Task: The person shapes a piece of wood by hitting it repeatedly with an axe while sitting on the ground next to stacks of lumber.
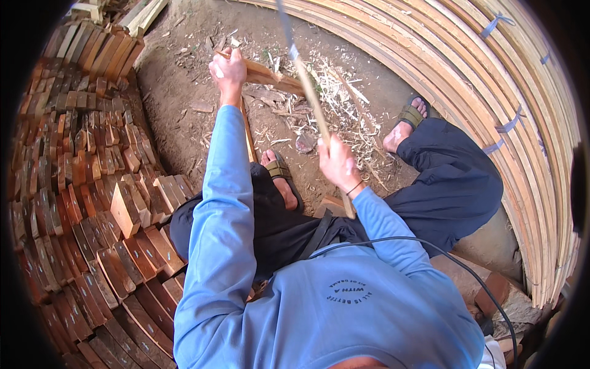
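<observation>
My left hand (pixel 230 71) is closed round the end of a rough brown piece of wood (pixel 270 77), which slants away to the right above the ground. My right hand (pixel 337 161) is wrapped round the pale wooden handle of a long tool (pixel 314 101). A narrow grey metal part continues from the handle past the top edge of the view, so its full shape is hidden. The tool passes in front of the wood's right end; whether they touch I cannot tell. Pale wood shavings (pixel 344 98) lie scattered on the dirt beyond my hands.
Stacked wooden blocks (pixel 74 203) fill the left side. Long bundled wooden strips (pixel 491 80), tied with blue bands, curve along the right. My sandalled feet (pixel 284 181) stand apart on the dirt floor (pixel 178 92). A black cable (pixel 455 253) crosses my shirt.
</observation>
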`<state>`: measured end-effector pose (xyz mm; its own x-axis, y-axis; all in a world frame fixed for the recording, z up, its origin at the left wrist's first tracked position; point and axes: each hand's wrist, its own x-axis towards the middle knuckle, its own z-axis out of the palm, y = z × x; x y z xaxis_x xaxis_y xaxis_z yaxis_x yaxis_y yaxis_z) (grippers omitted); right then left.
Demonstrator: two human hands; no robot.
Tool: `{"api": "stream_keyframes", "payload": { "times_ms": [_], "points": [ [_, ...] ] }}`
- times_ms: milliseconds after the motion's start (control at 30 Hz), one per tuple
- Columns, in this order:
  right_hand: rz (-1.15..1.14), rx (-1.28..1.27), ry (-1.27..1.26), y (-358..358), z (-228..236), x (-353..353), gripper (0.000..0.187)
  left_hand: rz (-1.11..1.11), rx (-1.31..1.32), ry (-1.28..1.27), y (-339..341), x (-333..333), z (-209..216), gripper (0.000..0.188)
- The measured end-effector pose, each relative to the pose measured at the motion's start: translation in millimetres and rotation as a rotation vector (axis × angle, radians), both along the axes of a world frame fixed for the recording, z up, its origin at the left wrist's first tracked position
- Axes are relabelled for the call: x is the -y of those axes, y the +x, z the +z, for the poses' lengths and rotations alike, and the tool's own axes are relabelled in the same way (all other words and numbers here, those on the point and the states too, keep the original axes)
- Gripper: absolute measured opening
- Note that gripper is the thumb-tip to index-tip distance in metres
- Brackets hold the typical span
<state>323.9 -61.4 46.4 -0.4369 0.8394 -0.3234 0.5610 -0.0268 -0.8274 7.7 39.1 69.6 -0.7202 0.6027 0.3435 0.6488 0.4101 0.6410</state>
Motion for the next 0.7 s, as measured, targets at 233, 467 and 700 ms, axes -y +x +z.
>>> {"api": "stream_keyframes", "payload": {
  "times_ms": [233, 467, 700],
  "points": [
    [0.158, 0.075, 0.156, 10, -25, 12, 0.026, -0.007, 0.062, -0.003, 8, 1, 12, 0.033],
    [0.206, 0.136, -0.068, 4, -24, 12, 0.027, 0.005, 0.025, 0.059, 9, -1, 10, 0.033],
    [0.102, 0.146, 0.020, 1, -6, 7, 0.027, -0.048, 0.064, -0.132, 8, -4, 17, 0.043]
  ]
}}
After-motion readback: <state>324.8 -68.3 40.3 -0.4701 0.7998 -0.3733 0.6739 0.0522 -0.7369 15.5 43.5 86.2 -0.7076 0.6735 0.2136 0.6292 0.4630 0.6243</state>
